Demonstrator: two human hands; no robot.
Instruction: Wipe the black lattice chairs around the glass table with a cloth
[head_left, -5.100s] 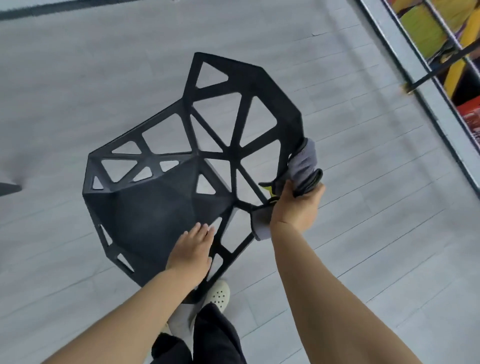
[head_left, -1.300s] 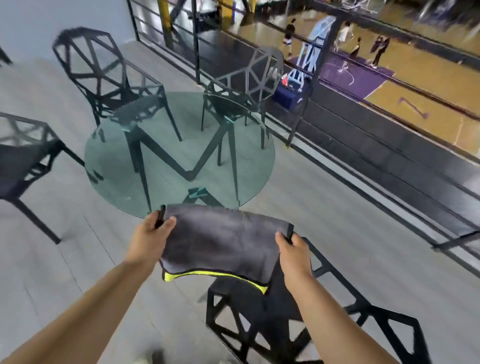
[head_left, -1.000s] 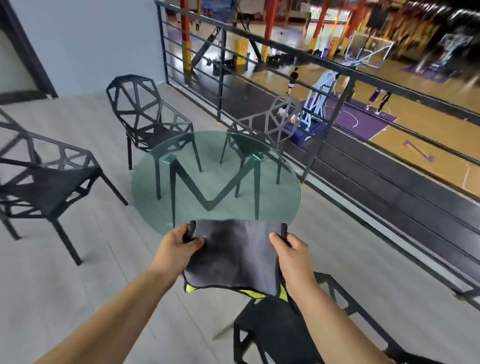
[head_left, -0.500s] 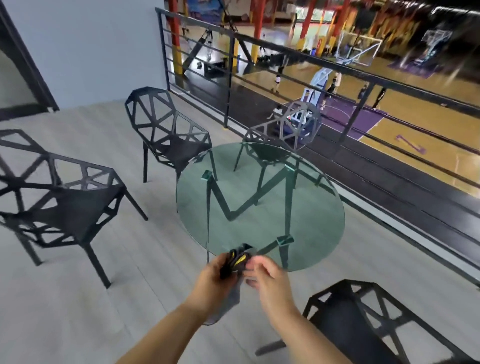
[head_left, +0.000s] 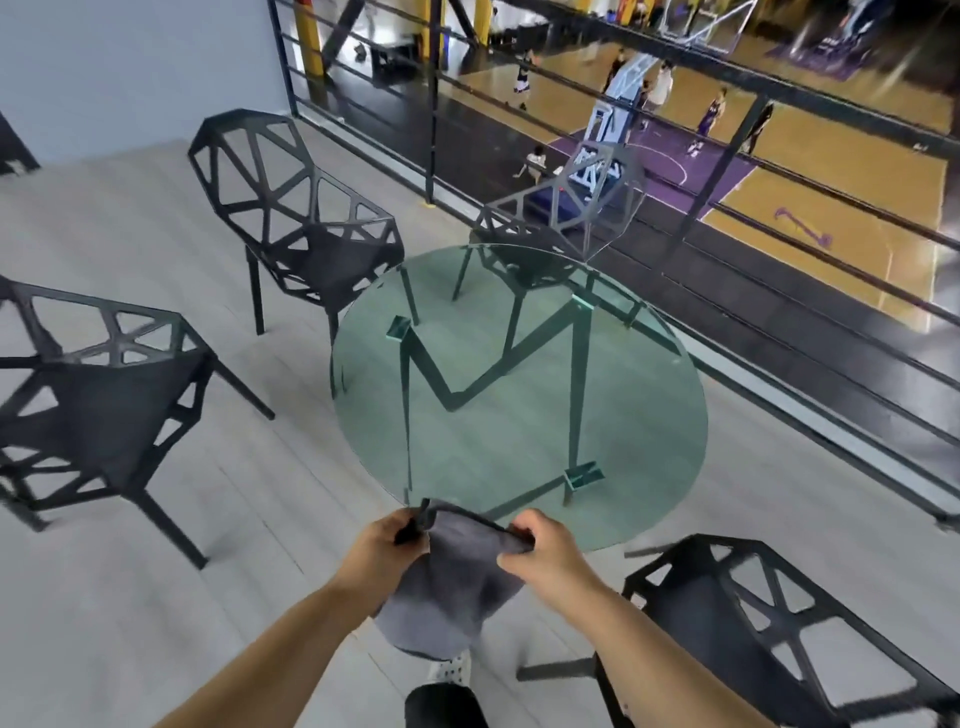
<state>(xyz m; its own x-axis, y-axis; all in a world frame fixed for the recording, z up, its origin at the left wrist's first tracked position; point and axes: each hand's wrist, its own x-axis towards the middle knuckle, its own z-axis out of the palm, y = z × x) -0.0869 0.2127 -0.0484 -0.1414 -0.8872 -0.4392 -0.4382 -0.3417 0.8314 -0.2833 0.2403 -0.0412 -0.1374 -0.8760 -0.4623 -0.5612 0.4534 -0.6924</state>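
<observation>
We're on a sports hall's mezzanine: beyond our hands, a railing overlooks a basketball court with players.

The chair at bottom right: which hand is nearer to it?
Right. The right hand is just left of the bottom-right chair; the left hand is farther left, across the cloth.

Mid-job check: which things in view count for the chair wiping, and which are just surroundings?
Part of the job:
- grey cloth, held between left hand and right hand
- four black lattice chairs: near right, left, far left, far side

Just surroundings:
- glass table
- black railing
- basketball court below
</observation>
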